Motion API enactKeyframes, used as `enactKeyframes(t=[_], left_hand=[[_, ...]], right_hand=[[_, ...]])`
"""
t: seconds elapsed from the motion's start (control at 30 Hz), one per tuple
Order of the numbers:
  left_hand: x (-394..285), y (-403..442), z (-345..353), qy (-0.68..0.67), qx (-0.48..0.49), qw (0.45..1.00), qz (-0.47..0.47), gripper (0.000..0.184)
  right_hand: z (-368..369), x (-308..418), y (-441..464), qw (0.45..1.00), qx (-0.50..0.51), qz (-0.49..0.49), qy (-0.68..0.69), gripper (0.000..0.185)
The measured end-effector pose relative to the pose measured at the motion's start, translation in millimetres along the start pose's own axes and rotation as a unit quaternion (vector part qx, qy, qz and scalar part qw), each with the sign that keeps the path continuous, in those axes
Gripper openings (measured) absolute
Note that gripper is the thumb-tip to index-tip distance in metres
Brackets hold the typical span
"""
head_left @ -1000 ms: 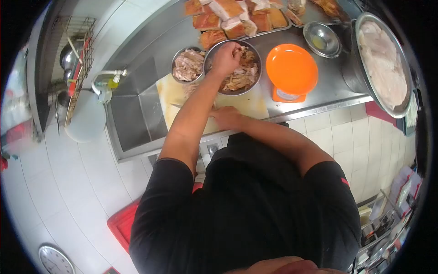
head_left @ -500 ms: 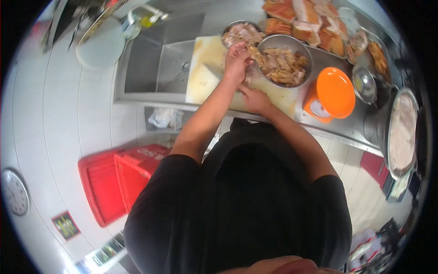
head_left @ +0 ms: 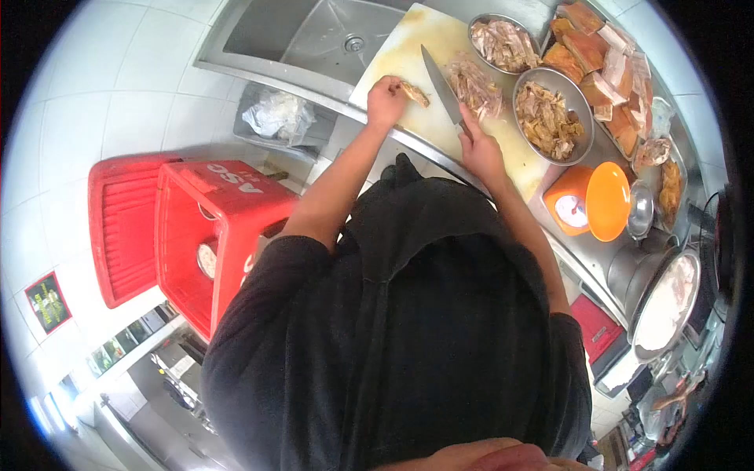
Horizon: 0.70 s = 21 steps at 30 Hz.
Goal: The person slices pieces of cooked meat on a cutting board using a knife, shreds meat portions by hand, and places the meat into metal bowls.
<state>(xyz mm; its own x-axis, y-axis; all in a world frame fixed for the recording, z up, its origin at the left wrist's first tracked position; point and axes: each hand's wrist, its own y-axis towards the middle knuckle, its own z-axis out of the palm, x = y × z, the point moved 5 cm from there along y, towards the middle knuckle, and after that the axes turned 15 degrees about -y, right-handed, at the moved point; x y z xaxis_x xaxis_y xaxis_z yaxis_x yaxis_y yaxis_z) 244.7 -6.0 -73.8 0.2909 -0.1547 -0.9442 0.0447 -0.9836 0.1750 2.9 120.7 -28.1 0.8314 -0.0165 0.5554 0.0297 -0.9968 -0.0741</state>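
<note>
My left hand (head_left: 386, 102) pinches a small browned piece of meat (head_left: 415, 94) over the left part of the cutting board (head_left: 424, 129). In my right hand (head_left: 481, 149) is the handle of a large knife (head_left: 441, 85), its blade pointing away from me over the board. Sliced pale meat (head_left: 474, 85) lies on the board just right of the blade. Beyond it stands a metal bowl of pale meat strips (head_left: 504, 45). A larger metal bowl (head_left: 587, 118) holds browned meat strips (head_left: 547, 122), right of my right hand.
An orange scale (head_left: 572, 206) stands on the counter's right part, near a small metal bowl (head_left: 641, 210). Roasted meat slabs (head_left: 597, 63) fill a tray at the back. A steel sink (head_left: 330, 39) is at the left. Below are an open red box (head_left: 236, 196) and a large pot (head_left: 667, 306).
My left hand has moved left, away from the bowl of browned strips, with the piece of meat. The knife and sliced meat now show clearly. The view has turned and shifted.
</note>
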Motion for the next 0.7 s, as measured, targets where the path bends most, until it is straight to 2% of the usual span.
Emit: enactKeyframes(t=[0.17, 0.37, 0.47, 0.57, 0.7], left_hand=[[-17.0, -9.6, -4.0, 0.080, 0.012, 0.996, 0.042, 0.022], [-14.0, -11.4, -3.8, 0.065, 0.011, 0.996, 0.057, 0.019], [-7.0, -11.6, -1.5, 0.065, 0.005, 0.996, 0.053, 0.017], [-9.2, -3.0, -2.5, 0.062, 0.005, 0.996, 0.067, 0.016], [-14.4, -10.2, -2.9, 0.024, 0.026, 0.996, 0.076, 0.014]], right_hand=[[-22.5, 37.9, 1.5, 0.998, -0.040, -0.048, 0.006, 0.069], [-59.5, 101.8, 10.8, 0.963, -0.211, -0.168, 0.019, 0.070], [-3.1, 65.0, 20.8, 0.991, -0.029, -0.084, -0.099, 0.066], [10.4, 51.3, 29.1, 0.991, 0.049, -0.041, -0.115, 0.066], [1.3, 48.5, 31.7, 0.987, -0.069, -0.140, -0.043, 0.068]])
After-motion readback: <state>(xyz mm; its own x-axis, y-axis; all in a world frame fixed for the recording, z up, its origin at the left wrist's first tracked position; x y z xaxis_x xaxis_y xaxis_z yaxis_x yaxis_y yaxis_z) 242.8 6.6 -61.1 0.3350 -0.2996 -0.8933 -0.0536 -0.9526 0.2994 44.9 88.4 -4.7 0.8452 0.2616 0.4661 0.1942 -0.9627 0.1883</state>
